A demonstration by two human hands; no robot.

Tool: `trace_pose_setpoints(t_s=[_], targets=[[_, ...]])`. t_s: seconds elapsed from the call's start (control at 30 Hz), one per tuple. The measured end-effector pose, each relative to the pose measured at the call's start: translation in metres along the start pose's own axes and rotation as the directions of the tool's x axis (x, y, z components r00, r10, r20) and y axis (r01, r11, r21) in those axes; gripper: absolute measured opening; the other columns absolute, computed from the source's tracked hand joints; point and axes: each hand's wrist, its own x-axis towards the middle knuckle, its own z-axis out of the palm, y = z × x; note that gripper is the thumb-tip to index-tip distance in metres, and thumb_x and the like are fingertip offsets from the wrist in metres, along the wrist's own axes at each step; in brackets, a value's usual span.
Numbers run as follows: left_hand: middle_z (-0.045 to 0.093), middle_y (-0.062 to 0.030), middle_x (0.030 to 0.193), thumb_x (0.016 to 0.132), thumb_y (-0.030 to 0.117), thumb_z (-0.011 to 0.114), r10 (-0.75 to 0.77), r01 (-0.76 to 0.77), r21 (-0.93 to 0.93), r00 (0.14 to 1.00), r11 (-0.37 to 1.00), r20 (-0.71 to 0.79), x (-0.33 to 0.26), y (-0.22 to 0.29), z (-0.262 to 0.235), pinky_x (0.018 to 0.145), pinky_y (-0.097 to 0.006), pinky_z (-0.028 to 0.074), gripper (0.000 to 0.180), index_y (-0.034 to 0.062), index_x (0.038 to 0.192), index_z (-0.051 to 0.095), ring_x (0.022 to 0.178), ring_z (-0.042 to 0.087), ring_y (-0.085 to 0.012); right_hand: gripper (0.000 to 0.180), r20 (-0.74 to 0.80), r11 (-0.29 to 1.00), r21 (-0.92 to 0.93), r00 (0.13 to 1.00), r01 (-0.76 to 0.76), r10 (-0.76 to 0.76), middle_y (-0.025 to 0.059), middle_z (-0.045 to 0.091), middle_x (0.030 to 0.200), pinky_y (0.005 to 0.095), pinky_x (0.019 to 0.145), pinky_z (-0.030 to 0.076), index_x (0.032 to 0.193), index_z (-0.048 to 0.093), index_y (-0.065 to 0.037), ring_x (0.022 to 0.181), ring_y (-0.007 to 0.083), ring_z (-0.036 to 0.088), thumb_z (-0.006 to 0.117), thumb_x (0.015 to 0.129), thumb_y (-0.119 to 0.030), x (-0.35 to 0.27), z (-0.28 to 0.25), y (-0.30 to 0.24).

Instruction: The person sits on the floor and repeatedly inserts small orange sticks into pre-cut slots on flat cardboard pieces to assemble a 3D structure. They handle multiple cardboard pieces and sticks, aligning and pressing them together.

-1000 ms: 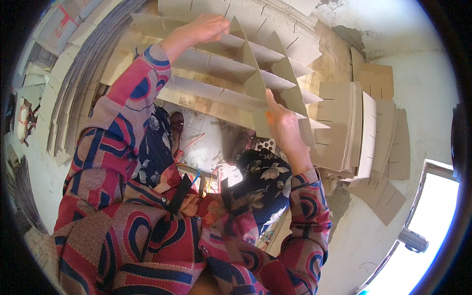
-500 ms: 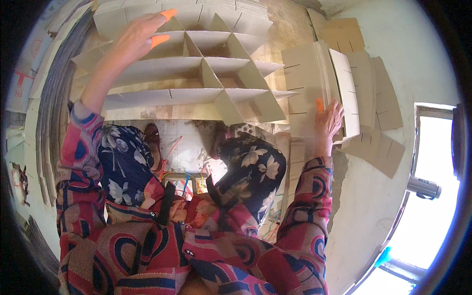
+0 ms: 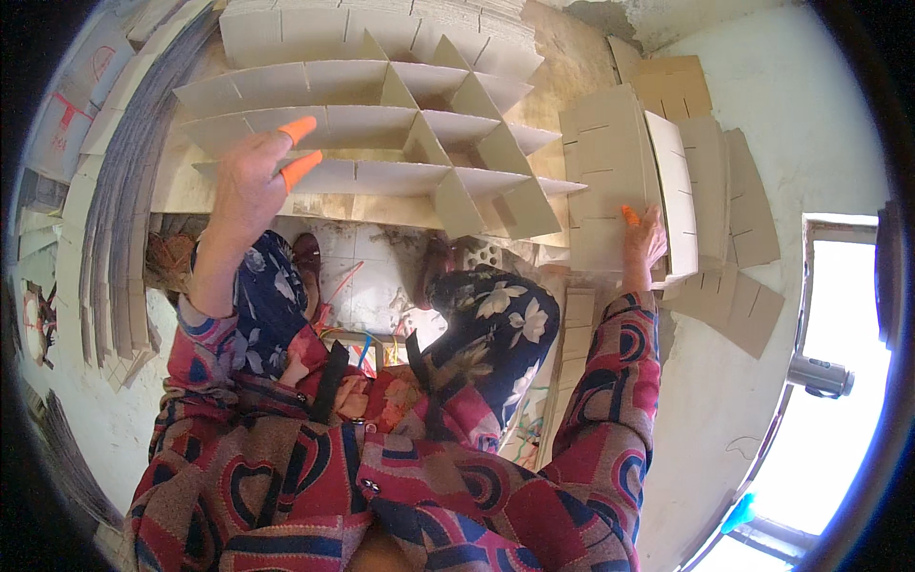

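A partly assembled cardboard divider grid [image 3: 419, 126] stands before me, its long slotted strips crossed by two shorter slanting ones at the right. My left hand [image 3: 250, 181] hovers over its near left part. Orange covers sit on that thumb and a finger, which are spread apart with nothing between them. At the right, my right hand [image 3: 644, 240] is at the near end of a stack of slotted cardboard strips [image 3: 605, 162]. Its orange-tipped thumb lies against the stack and its fingers bend over the edge, closed on a strip; how many strips it grips is hidden.
More slotted cardboard pieces [image 3: 753, 205] lean by the wall at right. Another row of strips [image 3: 381, 27] lies beyond the grid. Tall stacked cardboard [image 3: 133, 181] lines the left side. My knees are below the board's near edge, above a tiled floor [image 3: 353, 253].
My left hand has come back toward me from the grid's far left part, its fingers still apart. The right hand stays at the strip stack, its fingers now more bent.
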Motion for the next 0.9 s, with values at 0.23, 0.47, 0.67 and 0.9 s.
trace_pose_setpoints(t_s=[0.23, 0.47, 0.67, 0.9], targets=[[0.067, -0.014, 0.085, 0.073, 0.011, 0.075, 0.036, -0.04, -0.042, 0.995, 0.998, -0.095, -0.007, 0.005, 0.015, 0.067, -0.036, 0.05, 0.031, 0.0035, 0.101, 0.066, 0.075, 0.063, -0.03, 0.043, -0.193, 0.958, 0.287, 0.981, 0.026, 0.032, 0.0192, 0.056, 0.067, 0.0447, 0.058, 0.037, 0.071, 0.059, -0.001, 0.06, 0.0343, 0.047, 0.064, 0.08, -0.042, 0.002, -0.002, -0.006], [0.067, -0.0122, 0.089, 0.072, 0.013, 0.076, 0.016, -0.016, 0.002, 0.991, 1.0, -0.129, -0.012, -0.001, 0.014, 0.068, -0.037, 0.05, 0.033, 0.003, 0.102, 0.065, 0.079, 0.063, -0.0292, 0.04, -0.071, 0.933, 0.358, 0.995, -0.044, 0.074, 0.0188, 0.061, 0.077, 0.0419, 0.067, 0.043, 0.081, 0.065, 0.0, 0.069, 0.0341, 0.055, 0.063, 0.083, -0.039, 0.005, -0.032, -0.009], [0.067, -0.0099, 0.091, 0.07, 0.02, 0.076, 0.102, -0.094, 0.07, 0.986, 0.993, -0.131, -0.013, -0.01, 0.01, 0.078, -0.038, 0.046, 0.036, 0.0033, 0.101, 0.065, 0.085, 0.061, -0.0297, 0.028, -0.398, 0.803, 0.577, 0.91, 0.15, 0.116, 0.0109, 0.061, 0.067, 0.0324, 0.053, 0.042, 0.096, 0.069, -0.003, 0.055, 0.014, 0.046, 0.065, 0.086, -0.028, -0.004, -0.096, -0.055], [0.064, -0.0095, 0.079, 0.073, 0.014, 0.067, 0.066, -0.072, 0.109, 0.996, 0.991, 0.058, -0.029, -0.039, 0.02, 0.074, -0.039, 0.043, 0.013, 0.0082, 0.084, 0.063, 0.077, 0.057, -0.0298, 0.044, -0.363, 0.58, 0.544, 0.793, 0.606, -0.489, 0.0031, 0.056, 0.081, 0.0246, 0.055, 0.045, 0.125, 0.057, -0.004, 0.062, 0.0059, 0.05, 0.069, 0.083, -0.011, -0.083, -0.169, -0.202]])
